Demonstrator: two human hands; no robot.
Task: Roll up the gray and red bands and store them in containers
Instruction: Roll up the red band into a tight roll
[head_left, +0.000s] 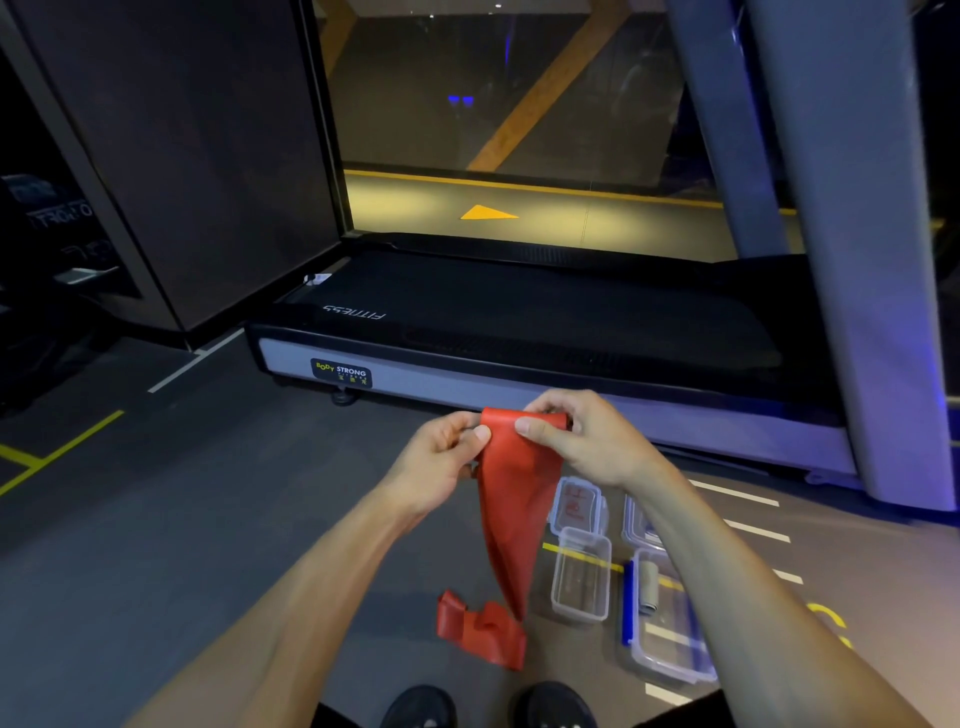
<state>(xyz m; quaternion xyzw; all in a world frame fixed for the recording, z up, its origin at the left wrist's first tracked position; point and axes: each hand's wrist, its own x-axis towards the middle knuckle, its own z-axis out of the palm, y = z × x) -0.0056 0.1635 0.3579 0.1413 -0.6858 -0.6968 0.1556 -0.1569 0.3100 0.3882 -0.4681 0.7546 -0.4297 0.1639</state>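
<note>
Gym flooring (156, 545), dark with yellow and white painted lines, fills the lower half of the frame; a treadmill (519, 332) crosses the middle, in front of a glass wall in the upper centre. At centre frame, two bare hands hold the top end of the red band (514, 499). The left hand (441, 457) pinches its left edge between thumb and curled fingers, and the right hand (582, 441) grips the right edge with thumb on the near face and fingers curled behind. A small turn of band lies between the hands at the top edge, which suggests that rolling has only begun. Below the hands the red band hangs free, narrows, and ends in a crumpled heap on the floor at lower centre, just above the shoes (488, 709).

At lower right stand the containers. A small clear box (581, 574) is open and appears to hold no band, with its lid (576, 506) lying just above it. Right of these, a larger clear box (670, 623) holds a pale rolled object, probably the gray band (648, 579), so that half of the task appears done. Another lid or box is partly hidden by the right forearm. Remaining, by this reading: roll nearly the full length of the red band, place it in the small clear box, and close the lids.
</note>
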